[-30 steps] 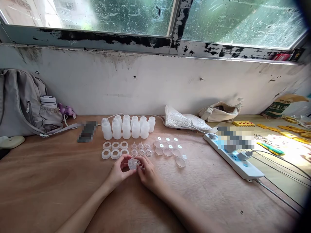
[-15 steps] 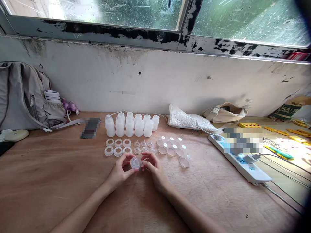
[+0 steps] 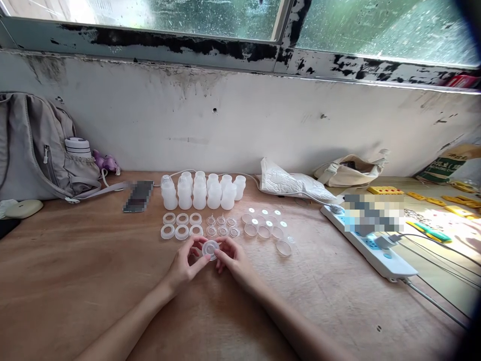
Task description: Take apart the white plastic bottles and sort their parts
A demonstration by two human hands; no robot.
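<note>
A round, translucent plastic cap (image 3: pixel 211 249) is pinched between my two hands just above the table, its ringed face turned toward me. My left hand (image 3: pixel 189 259) grips its left edge with thumb and fingers. On its right edge, the thumb and fingers of my right hand (image 3: pixel 232 256) close on it. Beyond the hands lie several white rings (image 3: pixel 182 232) in two rows and several small clear plastic inserts (image 3: pixel 222 231). Clear round discs (image 3: pixel 264 231), some with white dots, lie to their right. Behind them stand several frosted bottles (image 3: pixel 199 196) in rows.
A phone (image 3: pixel 138 196) lies left of the bottles, near a grey backpack (image 3: pixel 48 145). A white plastic package (image 3: pixel 293 184) and a beige pouch (image 3: pixel 349 170) rest along the wall. On the right a power strip (image 3: pixel 370 245) trails cables.
My right hand has come to the cap and now grips its right side. The cap has turned to face me more squarely. The view has tilted slightly downward.
</note>
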